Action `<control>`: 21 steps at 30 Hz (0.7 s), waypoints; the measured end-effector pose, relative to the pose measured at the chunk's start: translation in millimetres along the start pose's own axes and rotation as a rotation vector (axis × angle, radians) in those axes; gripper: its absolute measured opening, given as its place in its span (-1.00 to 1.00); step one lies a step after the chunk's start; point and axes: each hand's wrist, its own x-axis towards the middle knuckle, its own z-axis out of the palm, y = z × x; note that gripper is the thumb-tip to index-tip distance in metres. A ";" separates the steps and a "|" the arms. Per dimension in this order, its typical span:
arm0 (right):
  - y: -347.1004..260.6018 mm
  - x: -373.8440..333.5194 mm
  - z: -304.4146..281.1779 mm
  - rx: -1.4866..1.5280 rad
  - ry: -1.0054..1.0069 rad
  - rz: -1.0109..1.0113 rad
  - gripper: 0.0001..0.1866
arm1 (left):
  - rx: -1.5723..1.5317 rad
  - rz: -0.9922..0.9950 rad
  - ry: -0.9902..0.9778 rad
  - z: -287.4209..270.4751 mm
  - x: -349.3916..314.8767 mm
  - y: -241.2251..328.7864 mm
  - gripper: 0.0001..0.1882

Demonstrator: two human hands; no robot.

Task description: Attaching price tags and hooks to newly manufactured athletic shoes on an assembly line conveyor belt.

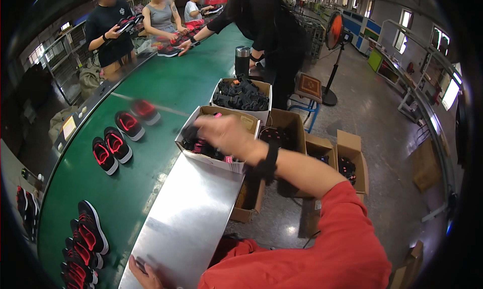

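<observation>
My right hand (229, 135), blurred by motion, is over a white cardboard box (244, 122) of small black and pink pieces (201, 147). Its fingers are smeared, so whether they hold anything cannot be told. Low in the view, my left hand (145, 275) rests at the edge of the bare metal table (183, 203). Its fingers curl around something small and dark that I cannot make out. Left of the table, on a green conveyor belt (166, 90), lie black sneakers with red linings (118, 145), and a stacked row of similar sneakers (83, 238) is nearer me.
A second white box (241, 95) of black pieces stands behind, beside a dark tumbler (242, 62). Open brown cartons (347, 150) stand on the floor at right, near a stool (308, 88) and an orange fan (334, 32). Several people work around the belt's far end.
</observation>
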 end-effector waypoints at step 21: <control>-106.8 -156.8 202.7 0.292 -0.552 -0.455 -0.91 | -0.386 0.107 -0.151 59.7 26.7 3.9 -0.82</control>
